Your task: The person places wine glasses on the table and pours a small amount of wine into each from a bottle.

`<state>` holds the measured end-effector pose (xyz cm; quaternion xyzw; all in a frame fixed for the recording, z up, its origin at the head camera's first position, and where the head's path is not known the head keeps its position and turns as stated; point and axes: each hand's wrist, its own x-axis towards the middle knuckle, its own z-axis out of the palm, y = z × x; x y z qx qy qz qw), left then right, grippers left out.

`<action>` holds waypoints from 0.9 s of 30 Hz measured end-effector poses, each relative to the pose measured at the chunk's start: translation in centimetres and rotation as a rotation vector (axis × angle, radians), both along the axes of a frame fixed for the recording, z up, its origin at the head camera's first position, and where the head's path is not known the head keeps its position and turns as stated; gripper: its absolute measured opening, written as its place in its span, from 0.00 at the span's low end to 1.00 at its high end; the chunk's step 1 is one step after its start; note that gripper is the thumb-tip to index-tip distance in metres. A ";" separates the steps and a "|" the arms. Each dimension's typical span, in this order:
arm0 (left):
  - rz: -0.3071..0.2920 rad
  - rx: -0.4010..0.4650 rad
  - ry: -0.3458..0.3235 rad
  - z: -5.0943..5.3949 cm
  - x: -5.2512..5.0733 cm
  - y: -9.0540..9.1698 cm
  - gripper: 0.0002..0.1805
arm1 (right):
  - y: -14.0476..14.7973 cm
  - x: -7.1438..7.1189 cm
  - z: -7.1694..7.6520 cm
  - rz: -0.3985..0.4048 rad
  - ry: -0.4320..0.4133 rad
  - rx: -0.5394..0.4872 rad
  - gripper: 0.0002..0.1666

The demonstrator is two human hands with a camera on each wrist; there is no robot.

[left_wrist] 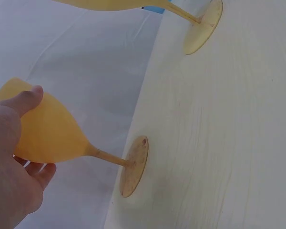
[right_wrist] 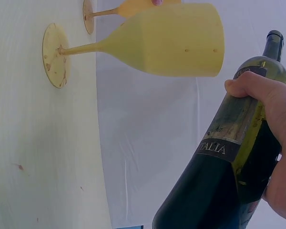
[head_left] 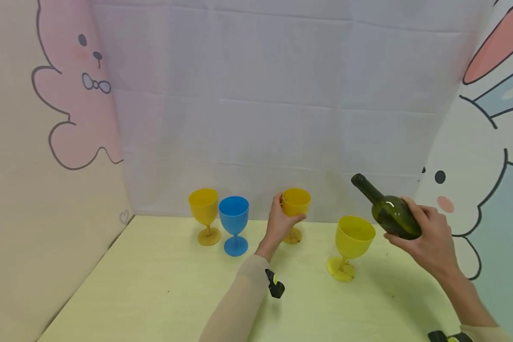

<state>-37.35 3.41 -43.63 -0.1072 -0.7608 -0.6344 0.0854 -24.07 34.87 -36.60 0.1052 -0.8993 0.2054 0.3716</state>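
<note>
My left hand point(head_left: 279, 222) grips the bowl of an orange-yellow goblet point(head_left: 297, 203) at the back of the table. In the left wrist view the thumb and fingers wrap that bowl, and the round foot is at the table surface. At the right, my right hand point(head_left: 433, 240) holds a dark green wine bottle point(head_left: 396, 218) by its body, tilted with the neck up and to the left. The bottle's label point(right_wrist: 219, 147) shows in the right wrist view. Between the hands stands a lighter yellow goblet point(head_left: 355, 237), below and left of the bottle.
Left of my left hand stand a blue goblet point(head_left: 234, 213) and another orange-yellow goblet point(head_left: 204, 206), close together. The pale table point(head_left: 154, 294) meets a white cloth backdrop point(head_left: 256, 118). Side walls point(head_left: 68, 199) with cartoon animals bound the left and right.
</note>
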 end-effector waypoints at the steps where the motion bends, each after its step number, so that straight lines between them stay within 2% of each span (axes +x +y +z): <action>1: 0.002 0.001 -0.002 0.0 0.0 0.0 0.48 | 0.0 -0.2 0.1 0.007 0.003 0.002 0.64; 11: 0.017 0.036 0.003 -0.1 -0.3 0.2 0.47 | -0.3 -2.0 0.8 0.025 0.001 0.023 0.64; 27: 0.032 0.056 -0.014 -0.9 -0.4 0.4 0.47 | -0.1 -3.6 0.4 0.030 -0.050 0.020 0.61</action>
